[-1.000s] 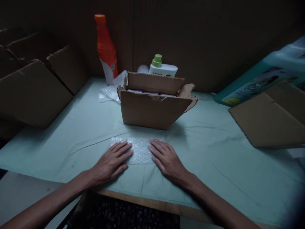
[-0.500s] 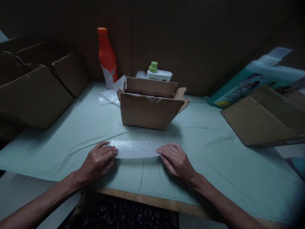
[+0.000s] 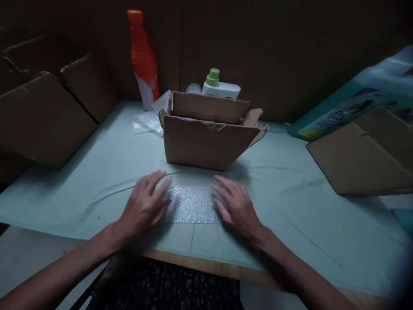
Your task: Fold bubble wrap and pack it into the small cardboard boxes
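Observation:
A strip of clear bubble wrap point(image 3: 192, 204) lies flat on the pale green cloth near the table's front edge. Over its left end hovers my left hand point(image 3: 144, 204), fingers apart and holding nothing. My right hand point(image 3: 237, 209) is at the strip's right end with its fingers spread; whether the fingertips touch the wrap I cannot tell. Just beyond both hands stands a small open cardboard box point(image 3: 206, 142) with its flaps up. Its contents are mostly hidden by the front wall.
Behind the box are a white bottle with a green cap point(image 3: 221, 89), an orange bottle point(image 3: 143, 60) and crumpled bubble wrap point(image 3: 148, 120). Larger cardboard boxes stand at left point(image 3: 41, 120) and right point(image 3: 358, 155). A teal liquid jug point(image 3: 348, 103) leans behind the right one.
Both hands have let go of the bubble wrap, and their fingers have opened. The strip, earlier held by its two ends, now rests flat. The view has shifted slightly.

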`<state>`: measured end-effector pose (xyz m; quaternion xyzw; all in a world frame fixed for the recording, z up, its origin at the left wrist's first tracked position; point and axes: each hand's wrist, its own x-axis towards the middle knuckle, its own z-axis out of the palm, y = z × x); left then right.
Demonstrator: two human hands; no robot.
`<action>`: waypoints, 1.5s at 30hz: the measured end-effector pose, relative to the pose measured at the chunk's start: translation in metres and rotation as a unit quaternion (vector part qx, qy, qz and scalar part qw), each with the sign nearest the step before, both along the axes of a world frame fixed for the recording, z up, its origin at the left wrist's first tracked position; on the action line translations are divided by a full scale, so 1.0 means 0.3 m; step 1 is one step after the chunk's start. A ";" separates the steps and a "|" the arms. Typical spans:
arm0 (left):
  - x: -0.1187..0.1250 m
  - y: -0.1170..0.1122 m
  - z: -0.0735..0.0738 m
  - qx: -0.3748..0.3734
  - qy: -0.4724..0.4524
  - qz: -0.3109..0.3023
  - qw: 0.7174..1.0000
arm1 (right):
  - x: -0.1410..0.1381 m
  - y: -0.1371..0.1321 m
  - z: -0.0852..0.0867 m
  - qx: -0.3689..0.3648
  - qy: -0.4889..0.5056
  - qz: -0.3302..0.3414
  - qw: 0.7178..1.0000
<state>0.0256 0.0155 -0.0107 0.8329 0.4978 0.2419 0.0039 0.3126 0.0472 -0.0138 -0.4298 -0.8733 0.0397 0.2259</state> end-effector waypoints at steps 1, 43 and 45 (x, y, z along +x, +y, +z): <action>0.025 -0.014 -0.002 -0.010 0.017 -0.042 0.999 | -0.027 -0.015 0.007 -0.010 -0.012 0.039 0.999; -0.050 0.011 0.221 0.023 -0.010 -0.091 0.996 | 0.111 -0.045 0.271 -0.007 0.066 0.081 0.995; -0.036 0.073 0.363 0.198 -0.053 -0.013 0.979 | 0.093 0.040 0.398 0.120 0.138 0.047 0.982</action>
